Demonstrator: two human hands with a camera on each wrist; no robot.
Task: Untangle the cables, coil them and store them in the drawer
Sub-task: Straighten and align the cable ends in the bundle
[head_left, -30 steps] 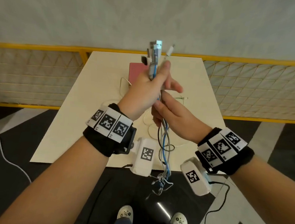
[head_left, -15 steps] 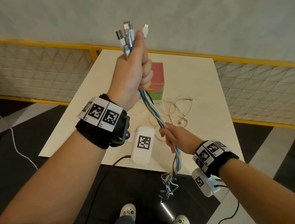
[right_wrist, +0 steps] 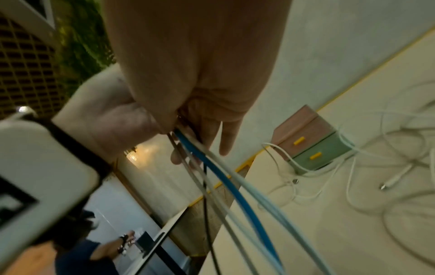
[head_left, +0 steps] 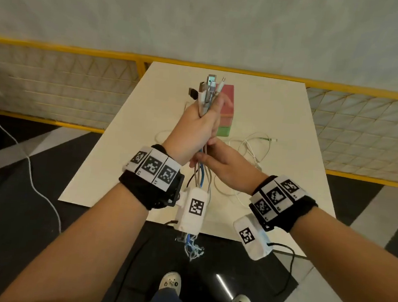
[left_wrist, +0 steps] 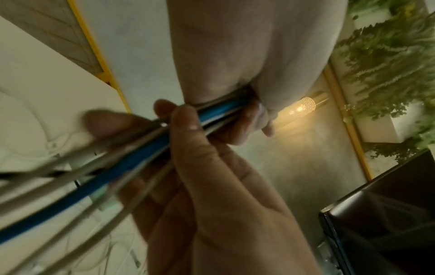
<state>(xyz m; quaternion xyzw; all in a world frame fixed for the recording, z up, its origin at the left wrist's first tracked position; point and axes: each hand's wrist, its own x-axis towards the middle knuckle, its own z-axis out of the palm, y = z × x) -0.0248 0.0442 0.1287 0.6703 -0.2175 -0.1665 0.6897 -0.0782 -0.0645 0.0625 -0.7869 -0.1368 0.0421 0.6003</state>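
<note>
- Cable bundle (head_left: 207, 98): gripped upright in left hand (head_left: 195, 128), plugs uppermost, above the counter (head_left: 280, 114).
- Right hand (head_left: 223, 167): fingers (left_wrist: 186, 130) pinched round the bundle just below.
- Drawer box (head_left: 226, 126): behind bundle, closed.

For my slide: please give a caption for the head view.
Left hand grips the cables upright; right hand holds them just below.

Cable bundle (head_left: 202, 172): smooth plastic sheaths, blue, white, grey; plug ends (head_left: 208, 86) bright bare metal, slightly shiny. Table (head_left: 280, 114) top matt, cream, smooth. Small drawer box (right_wrist: 313, 141): matt pink and green, plastic-looking, with yellow handles.
</note>
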